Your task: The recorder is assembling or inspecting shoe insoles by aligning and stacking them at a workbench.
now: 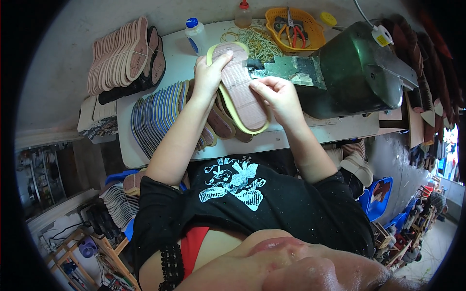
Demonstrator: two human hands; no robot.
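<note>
Both hands grip one sole (240, 87) mid-frame: left hand (208, 75) pinches top edge, right hand (276, 94) presses side by machine (359, 68). Looks light & bendy; hold by rim.

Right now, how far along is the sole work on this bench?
In hand: both hands, left hand and right hand, hold a pink sole with yellow rim at the machine. A fanned row of soles and a bundled stack lie alongside; which are finished cannot be told.

one yellow-edged sole (241, 92) in two hands, two plastic bottles (195, 35) (242, 14), one orange basket (314, 35), one dark machine (359, 68), two big sole stacks (124, 56) (158, 116)
</note>
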